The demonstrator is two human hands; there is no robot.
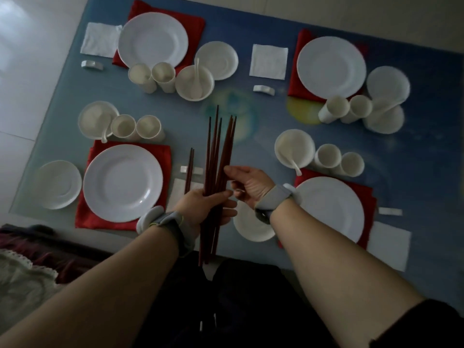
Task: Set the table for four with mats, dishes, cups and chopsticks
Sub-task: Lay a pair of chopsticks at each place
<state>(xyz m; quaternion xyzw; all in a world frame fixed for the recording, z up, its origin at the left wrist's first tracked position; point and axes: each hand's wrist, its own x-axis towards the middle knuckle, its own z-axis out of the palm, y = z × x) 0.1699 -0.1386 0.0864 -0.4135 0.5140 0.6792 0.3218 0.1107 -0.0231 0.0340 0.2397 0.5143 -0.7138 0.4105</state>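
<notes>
Table (251,21) is covered by a blue cloth, with four white plates on red mats. Near-left plate (123,183) is flanked by one chopstick pair (189,169) laid on a rest. A chopstick bundle (216,156) is gripped upright by the left hand (203,205); it's touched by the right hand (247,185), fingers loosely curled.

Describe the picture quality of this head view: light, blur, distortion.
Head view: dim overall, with the forearms and lap in shadow; the brightest part is the pale floor at upper left; the far right dishes, such as the bowl, are soft and smeared; the wide lens bows the table edge; the chopstick bundle in the left hand stays fairly sharp.
</notes>
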